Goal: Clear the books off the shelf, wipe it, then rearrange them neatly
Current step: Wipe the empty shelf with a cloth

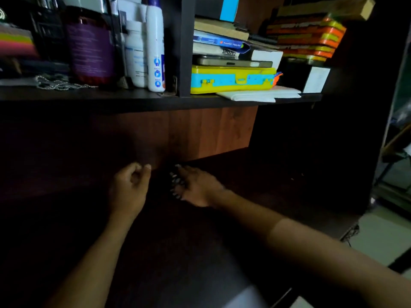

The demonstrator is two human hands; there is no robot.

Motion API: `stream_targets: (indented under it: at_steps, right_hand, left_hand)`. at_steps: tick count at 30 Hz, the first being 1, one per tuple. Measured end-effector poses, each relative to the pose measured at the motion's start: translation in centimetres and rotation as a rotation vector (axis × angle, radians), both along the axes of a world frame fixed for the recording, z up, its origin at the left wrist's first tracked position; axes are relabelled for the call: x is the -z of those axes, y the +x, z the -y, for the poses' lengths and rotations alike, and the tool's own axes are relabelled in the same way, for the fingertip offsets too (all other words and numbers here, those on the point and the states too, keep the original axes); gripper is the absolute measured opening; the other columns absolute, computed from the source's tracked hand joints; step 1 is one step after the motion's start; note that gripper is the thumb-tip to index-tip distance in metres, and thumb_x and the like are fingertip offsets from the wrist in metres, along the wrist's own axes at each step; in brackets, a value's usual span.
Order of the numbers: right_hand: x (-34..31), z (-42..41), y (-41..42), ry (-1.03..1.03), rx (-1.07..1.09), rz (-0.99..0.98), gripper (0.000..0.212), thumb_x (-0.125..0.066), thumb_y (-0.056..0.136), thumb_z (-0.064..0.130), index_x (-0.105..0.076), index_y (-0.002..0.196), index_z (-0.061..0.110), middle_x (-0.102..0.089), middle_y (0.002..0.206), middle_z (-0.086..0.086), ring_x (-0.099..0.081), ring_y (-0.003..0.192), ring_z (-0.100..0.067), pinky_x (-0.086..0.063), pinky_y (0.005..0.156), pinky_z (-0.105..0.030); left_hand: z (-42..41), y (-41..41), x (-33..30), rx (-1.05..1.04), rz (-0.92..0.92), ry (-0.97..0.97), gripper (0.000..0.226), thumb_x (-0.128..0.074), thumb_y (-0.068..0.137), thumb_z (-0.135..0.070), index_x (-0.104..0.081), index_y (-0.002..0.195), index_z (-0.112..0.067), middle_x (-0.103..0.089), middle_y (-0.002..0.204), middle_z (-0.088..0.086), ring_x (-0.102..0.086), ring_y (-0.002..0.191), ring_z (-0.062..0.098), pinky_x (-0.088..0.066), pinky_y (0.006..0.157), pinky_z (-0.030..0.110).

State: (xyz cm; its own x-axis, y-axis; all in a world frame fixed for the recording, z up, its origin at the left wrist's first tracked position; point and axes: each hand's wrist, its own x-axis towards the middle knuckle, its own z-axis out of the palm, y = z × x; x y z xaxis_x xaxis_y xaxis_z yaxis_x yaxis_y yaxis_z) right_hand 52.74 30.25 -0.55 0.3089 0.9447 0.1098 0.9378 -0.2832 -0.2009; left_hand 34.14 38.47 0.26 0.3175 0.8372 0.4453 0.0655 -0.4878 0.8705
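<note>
lower shelf (278, 174), seen from the head camera; left to right. my left hand (131, 185) hovered near the middle of the dark board, just short of the back panel (211, 132), its fingers loosely curled toward the thumb with nothing that i could see between them. just to its right, close but apart from it, my right hand (198, 186) reached in from the right front edge, palm down, fingers spread and pointing left toward the other hand; the blur and the gloom kept me from telling whether it pressed something dark against the board or only skimmed it, and no cloth was plainly visible. no books lay on this board where i could see. the books (219, 44) sat on the upper shelf (155, 97), in the right compartment, stacked flat on a yellow and blue case (231, 80), their long axes running left to right along the shelf edge, above both hands and to the right. i judged the right hand the nearer one for reaching them.
</note>
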Motion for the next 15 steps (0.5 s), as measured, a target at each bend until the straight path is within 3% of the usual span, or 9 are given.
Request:
stream_targets:
  at_steps: [2, 5, 8, 10, 12, 14, 15]
  right_hand:
    - [-0.1, 1.8, 6.5, -0.033, 0.177, 0.049, 0.074, -0.037, 0.090, 0.064, -0.039, 0.153, 0.026, -0.043, 0.156, -0.004, -0.047, 0.138, -0.028, -0.039, 0.114, -0.038]
    - [-0.6, 6.3, 14.8, -0.079, 0.482, 0.181, 0.074, -0.020, 0.091, 0.068, -0.045, 0.146, 0.025, -0.045, 0.152, -0.008, -0.050, 0.132, -0.031, -0.043, 0.108, -0.043]
    - [-1.4, 7.5, 14.2, 0.008, 0.648, 0.120, 0.062, -0.034, 0.099, 0.057, -0.043, 0.145, 0.016, -0.052, 0.143, -0.015, -0.054, 0.126, -0.036, -0.044, 0.103, -0.043]
    - [-1.5, 5.8, 9.1, 0.038, 0.547, 0.060, 0.060, -0.042, 0.101, 0.051, -0.041, 0.148, 0.015, -0.049, 0.148, -0.015, -0.051, 0.132, -0.034, -0.041, 0.106, -0.040]
    - [-0.6, 3.3, 1.9, 0.050, 0.309, 0.027, 0.066, -0.046, 0.100, 0.050, -0.035, 0.154, 0.013, -0.045, 0.153, -0.014, -0.046, 0.137, -0.033, -0.038, 0.112, -0.039]
    - [0.2, 2.0, -4.5, 0.062, 0.065, 0.041, 0.071, -0.046, 0.098, 0.051, -0.032, 0.156, 0.012, -0.046, 0.152, -0.014, -0.045, 0.137, -0.033, -0.037, 0.114, -0.040]
    - [0.1, 2.2, -6.6, 0.068, -0.018, 0.039, 0.071, -0.047, 0.098, 0.051, -0.032, 0.156, 0.013, -0.047, 0.149, -0.014, -0.046, 0.135, -0.033, -0.038, 0.112, -0.041]
  left_hand:
    - [-1.5, -1.4, 0.3, -0.119, -0.084, 0.106, 0.037, -0.059, 0.102, -0.026, -0.054, 0.071, -0.006, -0.054, 0.061, 0.006, -0.050, 0.057, 0.025, -0.036, 0.058, 0.038]
    - [-2.2, -0.5, 0.7, -0.086, -0.174, 0.094, 0.043, -0.059, 0.101, -0.029, -0.049, 0.066, -0.006, -0.048, 0.058, 0.003, -0.050, 0.060, 0.031, -0.030, 0.059, 0.038]
    - [-2.1, 1.2, 1.1, 0.061, -0.331, 0.152, 0.051, -0.060, 0.100, -0.034, -0.037, 0.060, -0.012, -0.040, 0.055, 0.005, -0.045, 0.053, 0.024, -0.030, 0.054, 0.038]
    - [-1.9, 1.3, 1.5, 0.099, -0.402, 0.174, 0.051, -0.059, 0.100, -0.037, -0.040, 0.061, -0.010, -0.043, 0.056, 0.006, -0.052, 0.058, 0.029, -0.033, 0.057, 0.038]
    - [-1.3, 1.0, 1.1, 0.115, -0.444, 0.182, 0.046, -0.055, 0.102, -0.038, -0.055, 0.069, -0.005, -0.058, 0.067, 0.012, -0.062, 0.075, 0.037, -0.040, 0.067, 0.039]
    - [-0.8, 0.7, 1.0, 0.113, -0.480, 0.216, 0.041, -0.053, 0.104, -0.037, -0.065, 0.083, -0.003, -0.069, 0.086, 0.016, -0.065, 0.088, 0.036, -0.045, 0.074, 0.039]
    - [-0.7, 0.3, 1.0, 0.117, -0.494, 0.251, 0.039, -0.054, 0.103, -0.036, -0.066, 0.081, -0.006, -0.070, 0.085, 0.014, -0.066, 0.085, 0.034, -0.046, 0.073, 0.038]
